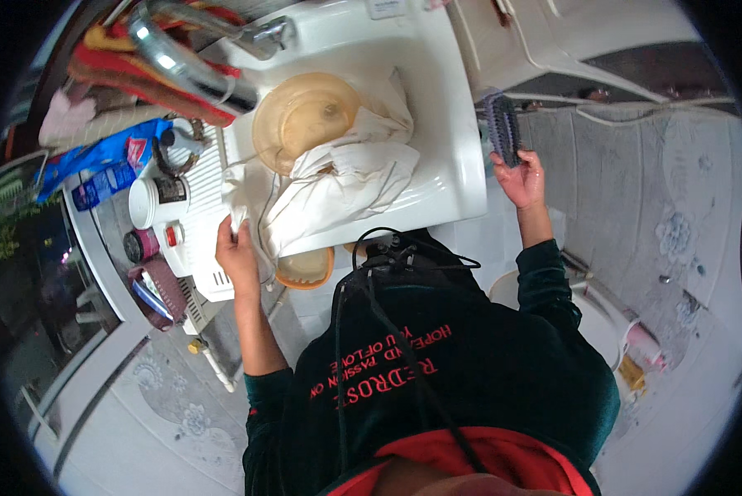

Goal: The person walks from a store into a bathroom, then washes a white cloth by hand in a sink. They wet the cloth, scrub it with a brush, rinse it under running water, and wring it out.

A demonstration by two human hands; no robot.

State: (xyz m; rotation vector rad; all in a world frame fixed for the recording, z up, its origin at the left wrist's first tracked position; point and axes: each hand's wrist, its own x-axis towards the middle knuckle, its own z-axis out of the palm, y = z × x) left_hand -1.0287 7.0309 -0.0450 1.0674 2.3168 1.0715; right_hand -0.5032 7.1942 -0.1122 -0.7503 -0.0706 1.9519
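A white cloth garment [352, 180] lies bunched over the front of a white sink [448, 155], partly over a translucent yellowish plastic basin [312, 115]. My left hand [237, 251] pinches the cloth's left end between thumb and fingers, beside the ribbed drainboard. Out to the right of the sink, my right hand [523, 177] holds a dark scrub brush [503, 127] by its near end. Its purplish bristles are visible, and the brush does not touch the cloth. A chrome faucet [185, 68] arches in from the upper left of the basin.
On the left, the ribbed drainboard [206, 229] bears a white tub [154, 201]. Blue packets [113, 161] and red-orange towels [154, 87] lie near the window. An orange-rimmed basin [306, 270] is below the sink's front edge. A white toilet [597, 322] stands at right.
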